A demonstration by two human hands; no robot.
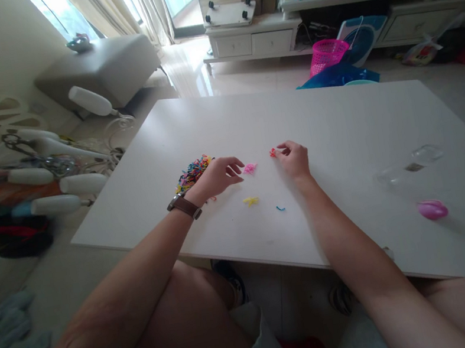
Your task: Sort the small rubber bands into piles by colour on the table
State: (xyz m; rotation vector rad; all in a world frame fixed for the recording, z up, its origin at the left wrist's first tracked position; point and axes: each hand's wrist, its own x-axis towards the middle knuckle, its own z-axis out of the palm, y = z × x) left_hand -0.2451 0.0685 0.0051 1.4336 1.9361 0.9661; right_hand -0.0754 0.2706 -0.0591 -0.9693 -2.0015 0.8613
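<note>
On the white table [223, 121] lies a mixed heap of small colourful rubber bands [193, 173], partly behind my left hand [223, 174]. That hand hovers with fingers apart and nothing visible in them, its fingertips close to a small pile of pink rubber bands [250, 168]. My right hand [294, 157] pinches at a cluster of red rubber bands [272, 153] with thumb and forefinger. Nearer to me are a small pile of yellow rubber bands [250, 201] and a few blue ones [280, 208]. A few reddish bands [210, 199] lie beside my left wrist.
A clear plastic bottle [388, 175] lies on the right of the table, with a shiny pink-purple object [432, 209] nearer me. Beyond the far edge stand a pink basket [327, 54] and a low white cabinet [254, 43]. A white-padded stand [90, 101] is at the left.
</note>
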